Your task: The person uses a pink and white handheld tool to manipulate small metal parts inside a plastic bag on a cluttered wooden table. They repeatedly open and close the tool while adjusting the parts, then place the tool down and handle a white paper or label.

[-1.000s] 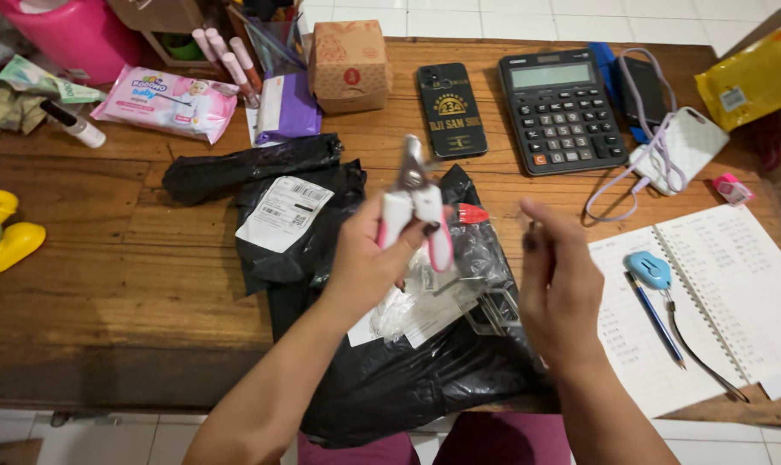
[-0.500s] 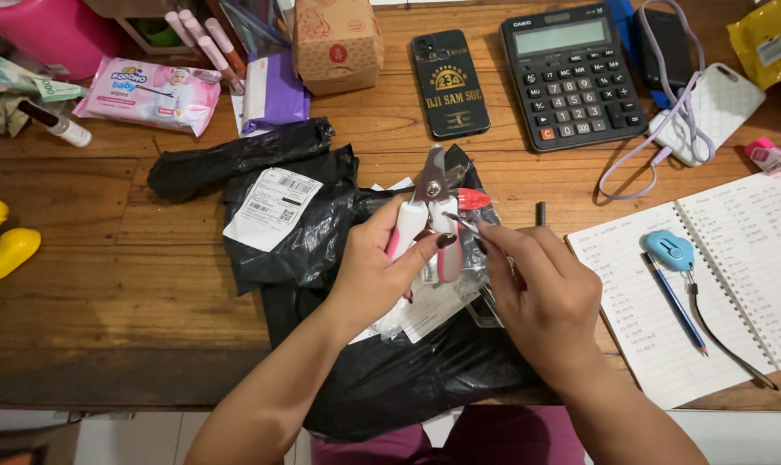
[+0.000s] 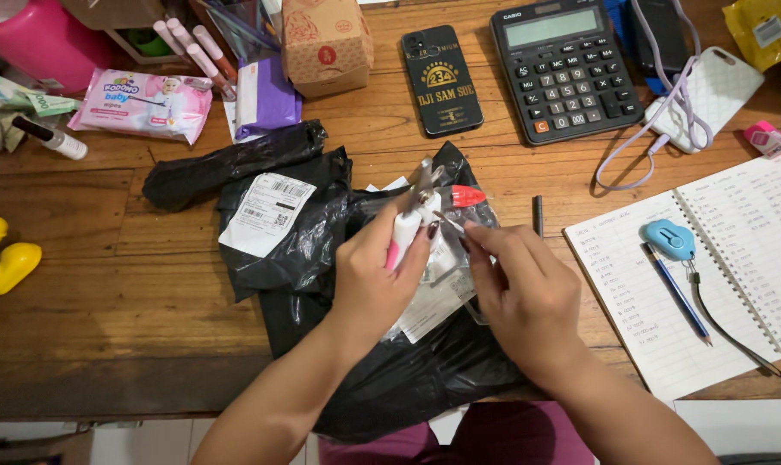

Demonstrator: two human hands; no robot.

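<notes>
This looks like a small home packing station for an online shop, set up on a worn wooden bench (image 3: pixel 106 284) above a white tiled floor. Black mailer bags (image 3: pixel 322 250) carry a stuck-on shipping label (image 3: pixel 266 211). A desk calculator (image 3: pixel 563 65) and an open ledger (image 3: pixel 709 275) filled with handwritten rows (a pen (image 3: pixel 679 297) lies on it) point to order keeping. A small cardboard box (image 3: pixel 326 43) sits at the back edge. Household bits mix in: a pack of baby wipes (image 3: pixel 145 103), a yellow toy (image 3: pixel 3 254), phones (image 3: pixel 442 82) and a charging cable (image 3: pixel 657 129).
</notes>
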